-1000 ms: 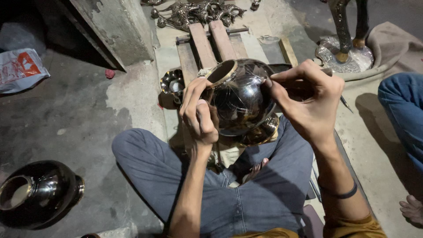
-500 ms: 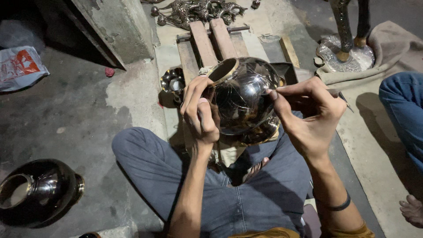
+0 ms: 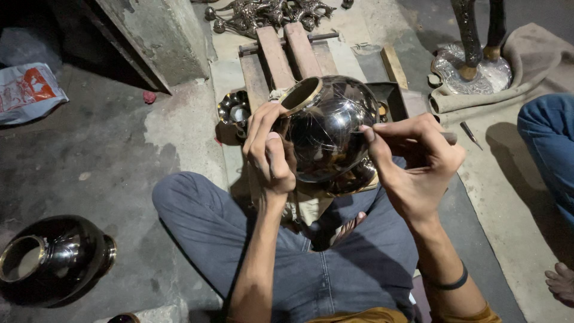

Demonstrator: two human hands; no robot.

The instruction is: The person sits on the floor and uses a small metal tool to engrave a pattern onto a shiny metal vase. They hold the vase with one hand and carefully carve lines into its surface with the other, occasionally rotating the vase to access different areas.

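A round, shiny dark metal pot (image 3: 327, 128) with a brass-coloured mouth rests tilted above my crossed legs. My left hand (image 3: 269, 149) grips its left side, fingers curled against the wall just under the mouth. My right hand (image 3: 412, 157) pinches a thin engraving tool (image 3: 449, 137) whose tip touches the pot's right face, where fine scratched lines show. A second metal piece (image 3: 353, 179) lies under the pot.
A second dark pot (image 3: 54, 257) lies on the concrete floor at the lower left. Wooden slats (image 3: 281, 51), a small shiny bowl (image 3: 234, 110), ornate metal parts (image 3: 263, 13), a stand base on cloth (image 3: 472, 72), another person's knee (image 3: 550, 143) and a plastic bag (image 3: 27, 90).
My right hand has slid down and to the right across the pot's face with the tool. The left hand keeps its grip and the pot stays put.
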